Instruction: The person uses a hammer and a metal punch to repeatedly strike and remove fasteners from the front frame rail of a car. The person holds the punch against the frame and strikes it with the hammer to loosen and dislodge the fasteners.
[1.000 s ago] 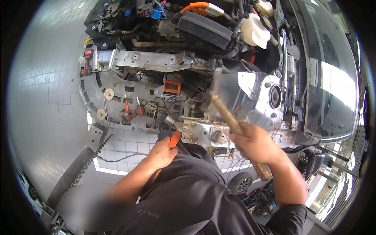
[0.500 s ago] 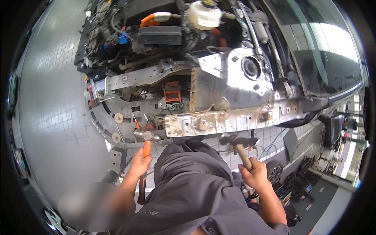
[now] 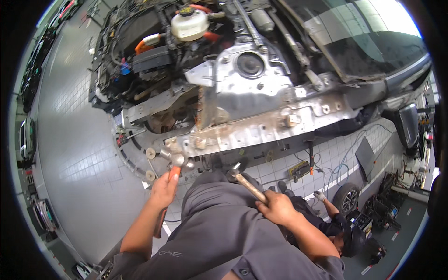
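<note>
lettering (image 3: 169, 254): short, pale | on: wearer's grey shirt (image 3: 210, 233) | position: person's left side

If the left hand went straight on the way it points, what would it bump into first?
Likely the left end of the worn metal rail, just beyond the orange-handled hammer that the left hand holds. Depth is unclear; it might pass underneath.

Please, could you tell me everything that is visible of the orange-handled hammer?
The orange-handled hammer has a silver, metallic-looking head with blunt ends; its handle is orange near the head, darker with orange lower down. The left hand grips the upper handle. In the picture the head is uppermost, the handle slanting to lower left. The head overlaps the metal rail in view; contact is unclear.
</note>
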A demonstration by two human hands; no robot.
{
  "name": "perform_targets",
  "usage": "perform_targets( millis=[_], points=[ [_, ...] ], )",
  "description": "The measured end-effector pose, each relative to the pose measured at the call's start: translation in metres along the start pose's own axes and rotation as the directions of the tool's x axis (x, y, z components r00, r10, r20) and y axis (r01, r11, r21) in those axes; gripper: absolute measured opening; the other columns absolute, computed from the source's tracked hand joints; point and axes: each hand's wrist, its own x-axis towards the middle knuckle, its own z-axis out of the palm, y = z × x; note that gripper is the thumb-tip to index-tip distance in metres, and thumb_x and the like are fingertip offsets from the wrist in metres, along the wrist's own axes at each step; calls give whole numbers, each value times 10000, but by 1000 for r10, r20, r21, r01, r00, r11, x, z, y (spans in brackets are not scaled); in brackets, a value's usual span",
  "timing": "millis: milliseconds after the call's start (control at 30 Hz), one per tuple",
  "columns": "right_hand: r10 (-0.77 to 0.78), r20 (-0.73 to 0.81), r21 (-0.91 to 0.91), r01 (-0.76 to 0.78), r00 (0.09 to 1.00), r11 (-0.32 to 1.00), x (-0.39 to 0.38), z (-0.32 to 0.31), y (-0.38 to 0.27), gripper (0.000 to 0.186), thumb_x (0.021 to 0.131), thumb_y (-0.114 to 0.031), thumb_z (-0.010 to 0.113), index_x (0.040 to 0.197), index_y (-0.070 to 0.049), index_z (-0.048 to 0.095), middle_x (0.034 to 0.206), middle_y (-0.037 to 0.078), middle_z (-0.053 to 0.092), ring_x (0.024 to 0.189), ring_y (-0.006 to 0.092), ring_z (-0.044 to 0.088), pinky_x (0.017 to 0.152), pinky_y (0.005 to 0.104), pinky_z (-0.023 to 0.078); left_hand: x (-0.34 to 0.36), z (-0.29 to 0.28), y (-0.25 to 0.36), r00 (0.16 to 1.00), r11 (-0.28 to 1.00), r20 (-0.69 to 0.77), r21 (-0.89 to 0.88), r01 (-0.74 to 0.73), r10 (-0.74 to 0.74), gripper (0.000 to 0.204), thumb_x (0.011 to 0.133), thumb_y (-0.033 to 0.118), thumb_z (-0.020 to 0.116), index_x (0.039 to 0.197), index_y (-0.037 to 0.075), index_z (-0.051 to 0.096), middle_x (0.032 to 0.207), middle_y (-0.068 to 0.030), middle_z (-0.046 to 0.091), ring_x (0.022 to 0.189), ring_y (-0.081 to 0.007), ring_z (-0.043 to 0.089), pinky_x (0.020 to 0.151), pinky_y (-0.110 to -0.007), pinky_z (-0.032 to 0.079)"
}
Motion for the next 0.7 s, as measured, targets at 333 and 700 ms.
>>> perform_targets(
  millis=[333,700],
  points=[
    [57,-36,284,-45,998,958,-22,0,21,331,800,-228,601,991,41,573,892,292,651,902,456,626,813,493,490,2,-13,24,989,981,36,139,136,-142,504,992,558,456,843,79,505,589,-18,495,438,-126,453,416,-285,377],
    [100,-388,377,59,916,924,-32,73,-31,333,854,-244,625,1095,-21,571,967,233,650,887,420,639,795,476,511,26,-49,34,960,944,269,330,-19,-75,436,1013,498,458,936,73,522,610,-16,488,454,-116,439,430,-282,383]
  ],
)
